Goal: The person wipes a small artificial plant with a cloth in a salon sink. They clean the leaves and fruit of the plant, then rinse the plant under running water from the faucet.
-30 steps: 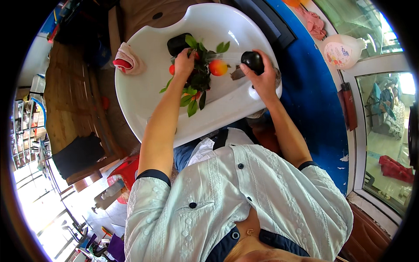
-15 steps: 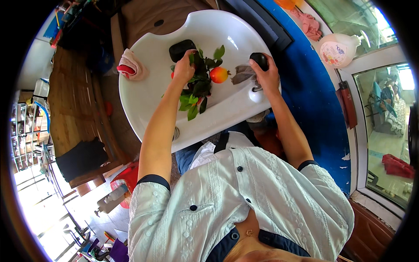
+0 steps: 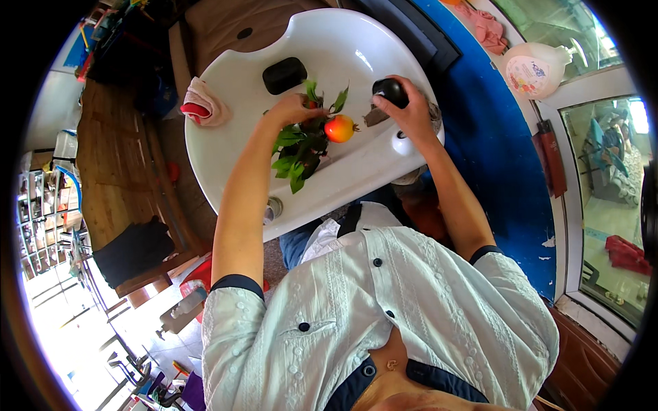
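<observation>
My left hand [image 3: 293,111] is closed on a leafy branch [image 3: 301,156] with green leaves over the white basin. A yellow-red pomegranate-like fruit [image 3: 338,129] hangs from the branch, and part of another reddish fruit shows by my fingers. My right hand [image 3: 410,113] grips a smooth, rounded black object [image 3: 391,90] above the basin's right side; its kind is unclear. Below it shows a grey-brown piece of material [image 3: 375,116], perhaps cloth. A black pad-like piece [image 3: 284,75] rests at the back of the white basin [image 3: 236,154].
A pink-and-red folded towel [image 3: 205,103] lies on the basin's left rim. At the right, a pump bottle [image 3: 534,70] and a pink cloth [image 3: 485,31] sit on a ledge by the window. A wooden bench [image 3: 116,164] stands to the left, with black cloth on it.
My left hand has shifted slightly down over the branch, and the fruit has moved a little left. My right hand has drawn left with the black object, further over the basin.
</observation>
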A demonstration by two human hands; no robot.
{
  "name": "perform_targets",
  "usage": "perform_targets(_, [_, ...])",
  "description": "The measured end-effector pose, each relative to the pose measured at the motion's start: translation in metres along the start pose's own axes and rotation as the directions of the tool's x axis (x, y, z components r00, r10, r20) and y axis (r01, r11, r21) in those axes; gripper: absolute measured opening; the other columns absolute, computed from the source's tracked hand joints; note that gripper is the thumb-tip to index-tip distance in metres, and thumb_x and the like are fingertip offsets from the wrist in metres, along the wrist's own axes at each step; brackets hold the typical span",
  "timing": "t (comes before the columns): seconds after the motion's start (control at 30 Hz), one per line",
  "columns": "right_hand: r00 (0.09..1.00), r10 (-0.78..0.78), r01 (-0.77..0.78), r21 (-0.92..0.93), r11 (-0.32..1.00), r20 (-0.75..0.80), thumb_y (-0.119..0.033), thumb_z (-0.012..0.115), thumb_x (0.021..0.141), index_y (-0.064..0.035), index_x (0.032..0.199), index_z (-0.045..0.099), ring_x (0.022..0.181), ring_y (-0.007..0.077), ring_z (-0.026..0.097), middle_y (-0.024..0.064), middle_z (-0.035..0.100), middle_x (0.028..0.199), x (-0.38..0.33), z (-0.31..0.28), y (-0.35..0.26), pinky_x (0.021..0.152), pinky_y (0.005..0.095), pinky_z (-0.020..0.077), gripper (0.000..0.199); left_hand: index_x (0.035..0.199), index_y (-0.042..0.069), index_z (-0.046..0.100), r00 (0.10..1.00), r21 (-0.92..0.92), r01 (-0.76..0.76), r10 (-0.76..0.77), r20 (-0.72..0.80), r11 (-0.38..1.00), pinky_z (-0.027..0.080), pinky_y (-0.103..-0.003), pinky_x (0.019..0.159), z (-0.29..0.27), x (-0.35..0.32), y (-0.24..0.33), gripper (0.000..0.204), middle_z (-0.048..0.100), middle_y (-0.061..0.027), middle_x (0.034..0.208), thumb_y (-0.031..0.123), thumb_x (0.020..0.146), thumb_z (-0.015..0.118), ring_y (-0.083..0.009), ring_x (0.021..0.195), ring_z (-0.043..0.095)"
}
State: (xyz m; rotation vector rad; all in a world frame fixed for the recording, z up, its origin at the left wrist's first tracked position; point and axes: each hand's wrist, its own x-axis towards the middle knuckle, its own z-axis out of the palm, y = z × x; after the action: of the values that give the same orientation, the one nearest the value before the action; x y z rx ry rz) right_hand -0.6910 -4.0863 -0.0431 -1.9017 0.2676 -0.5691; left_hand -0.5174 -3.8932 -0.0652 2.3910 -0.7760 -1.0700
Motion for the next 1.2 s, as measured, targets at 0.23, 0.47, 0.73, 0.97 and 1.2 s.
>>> perform_targets(0.23, [0.994,-0.095,0.088,-0.123,0.988,-0.050,-0.027,0.074,0.069,-0.0060,0.107,0.053,0.077,0.0160,0.060,0.0085,0.061,0.090,0.000,0.009,0.005,0.072,0.0297,0.0486,0.048,0.112,0.012,0.058,0.953,-0.143,-0.301,0.300,-0.027,0.943,0.042,-0.029,0.083,0.019,0.010,-0.022,0.046,0.061,-0.0073,0.095,0.007,0.066,0.061,-0.0178,0.093,0.056])
perform_targets(0.47, [0.995,-0.003,-0.002,0.050,0.999,0.103,-0.025,0.074,0.070,-0.0057,0.107,0.053,0.079,0.0142,0.061,0.0077,0.062,0.087,-0.010,0.013,-0.007,0.073,0.0274,0.0482,0.047,0.116,0.009,0.054,0.978,-0.257,-0.207,0.202,-0.045,0.944,0.042,-0.028,0.083,0.023,-0.021,-0.008,0.049,0.060,-0.0058,0.097,0.008,0.068,0.062,-0.0164,0.091,0.055])
perform_targets(0.73, [0.986,-0.164,0.165,-0.016,0.986,0.040,-0.018,0.074,0.070,-0.0064,0.110,0.052,0.077,0.0111,0.060,0.0072,0.061,0.090,-0.017,0.017,-0.015,0.067,0.0223,0.0475,0.047,0.090,0.003,0.063,0.938,-0.827,-0.203,-0.137,-0.317,0.524,0.045,-0.026,0.065,0.037,0.004,-0.047,0.023,0.059,-0.0056,0.085,0.012,0.070,0.068,-0.0127,0.071,0.055])
perform_targets(0.97, [0.987,-0.154,0.157,-0.059,0.986,0.053,-0.019,0.074,0.070,-0.0072,0.112,0.049,0.082,0.0152,0.063,0.0081,0.062,0.090,-0.027,0.034,-0.030,0.066,0.0253,0.0512,0.050,0.097,0.002,0.058,0.804,-0.740,-0.299,-0.259,-0.536,0.602,0.047,-0.028,0.062,0.063,-0.008,-0.027,0.028,0.059,-0.0057,0.083,0.005,0.071,0.068,-0.0143,0.066,0.056])
perform_targets(1.2, [0.993,-0.112,0.111,0.039,0.993,0.035,-0.017,0.073,0.071,-0.0060,0.113,0.048,0.083,0.0166,0.063,0.0101,0.062,0.092,-0.029,0.030,-0.036,0.067,0.0255,0.0527,0.051,0.108,0.002,0.056,0.938,-0.963,-0.239,-0.229,-0.261,0.122,0.051,-0.032,0.069,0.064,-0.019,-0.033,0.023,0.060,-0.0062,0.090,0.009,0.086,0.053,-0.0168,0.075,0.058])
